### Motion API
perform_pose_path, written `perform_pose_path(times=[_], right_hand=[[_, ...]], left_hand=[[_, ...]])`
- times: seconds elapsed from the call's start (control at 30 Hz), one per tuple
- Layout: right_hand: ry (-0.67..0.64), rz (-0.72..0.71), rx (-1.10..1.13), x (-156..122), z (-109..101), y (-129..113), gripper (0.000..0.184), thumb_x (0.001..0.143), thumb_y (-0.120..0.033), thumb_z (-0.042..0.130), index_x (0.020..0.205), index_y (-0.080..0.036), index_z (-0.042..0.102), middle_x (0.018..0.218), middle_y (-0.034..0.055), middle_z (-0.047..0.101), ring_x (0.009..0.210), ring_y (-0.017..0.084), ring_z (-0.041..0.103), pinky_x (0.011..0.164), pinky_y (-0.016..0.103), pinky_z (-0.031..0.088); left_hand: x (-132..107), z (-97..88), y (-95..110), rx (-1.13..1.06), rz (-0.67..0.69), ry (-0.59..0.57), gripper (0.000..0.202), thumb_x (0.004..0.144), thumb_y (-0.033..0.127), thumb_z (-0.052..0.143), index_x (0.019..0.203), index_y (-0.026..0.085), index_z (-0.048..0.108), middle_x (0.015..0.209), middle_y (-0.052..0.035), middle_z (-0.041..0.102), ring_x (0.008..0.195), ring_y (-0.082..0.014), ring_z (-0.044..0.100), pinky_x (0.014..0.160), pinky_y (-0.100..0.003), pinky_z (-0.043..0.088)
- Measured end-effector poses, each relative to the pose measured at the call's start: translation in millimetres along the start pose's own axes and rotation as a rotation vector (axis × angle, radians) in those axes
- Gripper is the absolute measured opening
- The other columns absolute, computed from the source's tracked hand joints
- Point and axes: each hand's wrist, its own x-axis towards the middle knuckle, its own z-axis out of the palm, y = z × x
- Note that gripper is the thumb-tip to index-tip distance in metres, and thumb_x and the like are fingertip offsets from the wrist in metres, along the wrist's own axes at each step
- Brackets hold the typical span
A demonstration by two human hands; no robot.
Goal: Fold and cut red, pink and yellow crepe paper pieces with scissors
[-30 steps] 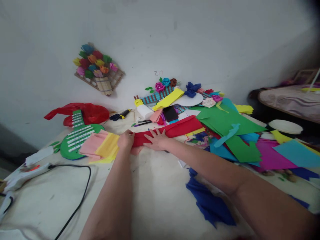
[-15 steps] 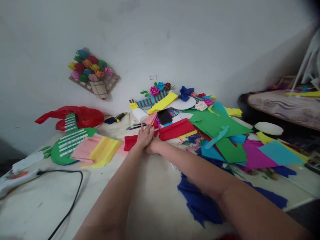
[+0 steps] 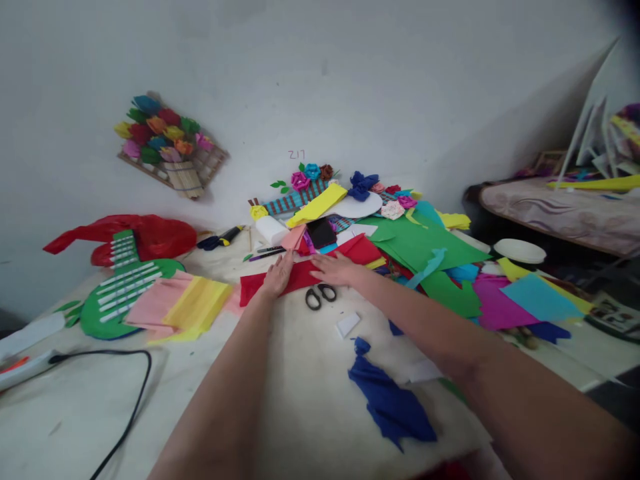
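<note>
A folded strip of red crepe paper (image 3: pixel 301 278) lies across the table in front of me. My left hand (image 3: pixel 278 273) rests flat on its left part, fingers stretched out. On its right part lies my right hand (image 3: pixel 336 268), palm down with the fingers spread. Black-handled scissors (image 3: pixel 320 295) lie just below the strip between my arms, their blades hidden under it. Close by are a small white piece (image 3: pixel 348 325) and a torn blue crepe paper piece (image 3: pixel 393 403). Beyond the strip sit a dark phone (image 3: pixel 321 233) and pens (image 3: pixel 267 253).
At left are a green paper guitar (image 3: pixel 107 307), pink and yellow crepe paper (image 3: pixel 195 308), a red plastic bag (image 3: pixel 165 237) and a black cable (image 3: pixel 145 393). Coloured sheets (image 3: pixel 430 247) pile up at right. A paper flower bouquet (image 3: pixel 170 143) hangs on the wall.
My hands were together on the red strip and are now apart, the right one shifted rightward. The scissors' handles and the small white piece have come into view. The camera view has turned slightly right.
</note>
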Motion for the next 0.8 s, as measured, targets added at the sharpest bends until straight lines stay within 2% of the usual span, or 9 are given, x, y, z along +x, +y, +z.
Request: perform_pose_path(times=[0.1,0.13,0.23,0.33,0.4,0.53,0.7,0.8], right_hand=[[0.007,0.125,-0.172,-10,-14,38,0.047,0.088,-0.039,0.031,0.13,-0.022,0.045,0.142,0.0076,0.032,0.132,0.027,0.025,0.105,0.055,0.003],[0.065,0.165,-0.227,-14,-21,48,0.043,0.087,-0.036,0.034,0.124,-0.021,0.052,0.139,0.0089,0.038,0.129,0.029,0.029,0.103,0.056,0.004],[0.262,0.207,-0.341,-22,-41,62,0.039,0.086,-0.031,0.035,0.107,-0.015,0.064,0.127,0.0145,0.051,0.121,0.031,0.04,0.1,0.053,0.017],[0.317,0.258,-0.329,-29,-50,58,0.035,0.083,-0.029,0.04,0.098,-0.011,0.067,0.104,0.0177,0.063,0.103,0.03,0.053,0.091,0.045,0.03],[0.3,0.221,-0.32,-31,-46,52,0.033,0.081,-0.03,0.044,0.095,-0.012,0.068,0.098,0.0171,0.065,0.097,0.029,0.055,0.087,0.042,0.033],[0.324,0.099,-0.381,-31,-29,40,0.032,0.082,-0.03,0.045,0.092,-0.011,0.068,0.096,0.0171,0.065,0.095,0.029,0.054,0.086,0.041,0.031],[0.383,0.115,-0.456,-20,-12,34,0.036,0.082,-0.035,0.046,0.091,-0.007,0.067,0.091,0.019,0.065,0.09,0.029,0.055,0.085,0.043,0.03],[0.382,0.134,-0.463,-13,-6,33,0.03,0.083,-0.023,0.043,0.089,-0.006,0.066,0.09,0.0189,0.065,0.085,0.027,0.057,0.083,0.041,0.032]], left_hand=[[-1,6.7,4,0.127,0.098,-0.125,0.05,0.089,0.044,0.024,0.138,0.034,0.027,0.145,0.0032,0.025,0.135,-0.0224,0.015,0.106,-0.048,0.015],[-1,8.7,4,0.185,0.126,-0.155,0.051,0.089,0.044,0.025,0.139,0.034,0.025,0.146,0.0026,0.022,0.136,-0.024,0.011,0.106,-0.052,0.011],[-2,13.3,5,0.285,0.159,-0.191,0.055,0.088,0.047,0.023,0.14,0.032,0.021,0.148,0.0016,0.016,0.136,-0.026,0.005,0.105,-0.055,0.005],[-1,15.4,4,0.295,0.159,-0.195,0.059,0.087,0.052,0.018,0.141,0.03,0.016,0.148,0.0014,0.014,0.136,-0.0258,0.004,0.105,-0.054,0.004],[-1,15.6,3,0.296,0.16,-0.194,0.06,0.087,0.052,0.018,0.142,0.029,0.016,0.148,0.001,0.016,0.136,-0.0251,0.005,0.105,-0.054,0.004],[-2,14.8,4,0.307,0.179,-0.191,0.058,0.088,0.05,0.018,0.141,0.028,0.017,0.147,-0.0002,0.021,0.136,-0.0232,0.007,0.105,-0.054,0.005],[-3,13.3,6,0.375,0.196,-0.201,0.054,0.089,0.048,0.016,0.14,0.031,0.02,0.147,0.0018,0.019,0.136,-0.0236,0.008,0.104,-0.056,0.008],[-4,12.1,7,0.43,0.225,-0.209,0.052,0.09,0.044,0.014,0.14,0.032,0.021,0.148,0.0027,0.018,0.136,-0.0247,0.009,0.103,-0.057,0.011]])
